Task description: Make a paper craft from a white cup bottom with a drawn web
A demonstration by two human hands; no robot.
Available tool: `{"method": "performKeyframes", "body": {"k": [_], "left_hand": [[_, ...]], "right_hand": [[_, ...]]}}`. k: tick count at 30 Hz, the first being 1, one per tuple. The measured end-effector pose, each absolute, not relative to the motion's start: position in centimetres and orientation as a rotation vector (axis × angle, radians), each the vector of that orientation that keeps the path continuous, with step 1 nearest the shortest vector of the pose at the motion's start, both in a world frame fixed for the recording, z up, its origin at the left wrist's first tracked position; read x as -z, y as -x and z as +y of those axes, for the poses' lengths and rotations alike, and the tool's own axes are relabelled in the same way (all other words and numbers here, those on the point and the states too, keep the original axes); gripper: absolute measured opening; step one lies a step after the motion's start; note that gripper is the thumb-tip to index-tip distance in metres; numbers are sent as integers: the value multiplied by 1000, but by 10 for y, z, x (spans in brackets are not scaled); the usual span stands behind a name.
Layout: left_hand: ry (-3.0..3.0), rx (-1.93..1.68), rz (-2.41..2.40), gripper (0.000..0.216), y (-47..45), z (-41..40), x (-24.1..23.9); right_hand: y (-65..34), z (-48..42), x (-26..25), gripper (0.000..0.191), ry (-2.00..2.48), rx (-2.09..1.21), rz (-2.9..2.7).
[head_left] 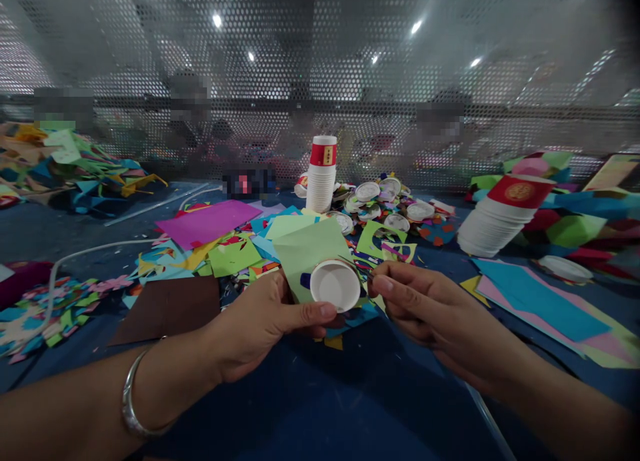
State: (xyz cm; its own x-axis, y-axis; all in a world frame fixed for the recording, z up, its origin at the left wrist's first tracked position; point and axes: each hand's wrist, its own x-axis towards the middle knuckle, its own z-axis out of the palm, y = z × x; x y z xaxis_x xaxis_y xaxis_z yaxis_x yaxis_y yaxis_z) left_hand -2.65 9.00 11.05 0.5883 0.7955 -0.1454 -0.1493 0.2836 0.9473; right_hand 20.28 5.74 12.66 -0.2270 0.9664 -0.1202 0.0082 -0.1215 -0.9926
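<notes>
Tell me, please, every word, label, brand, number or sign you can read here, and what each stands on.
No text is readable.
Gold label on the upright cup stack: dark marks, too small to read.
Round gold emblem on the leaning cup stack: too blurred to read.
White cup piece in the left hand: no marking visible.

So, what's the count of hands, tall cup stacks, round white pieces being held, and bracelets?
Hands: 2 (left hand, right hand)
Tall cup stacks: 2 (upright stack, tilted stack)
Held round white piece: 1
Silver bracelet: 1
Total: 6
</notes>
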Motion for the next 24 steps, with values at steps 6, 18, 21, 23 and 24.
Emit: {"method": "performKeyframes", "body": {"k": [6,18,21,23,24], "left_hand": [[-1106,-692,718,51,26,89,-111],[-1112,-698,704,46,26,86,-111],[-1120,-709,712,44,26,86,-110],[-1136,-716,714,41,26,86,-110],[-1148,-719,713,40,26,87,-111]], "right_hand": [[-202,57,-127,35,1169,-1471,-1311],[-203,57,-124,33,1161,-1487,-1287],[-203,58,-126,33,1150,-1492,-1295],[-202,58,-127,33,1144,-1492,-1298],[-202,57,-127,34,1145,-1489,-1300]]}}
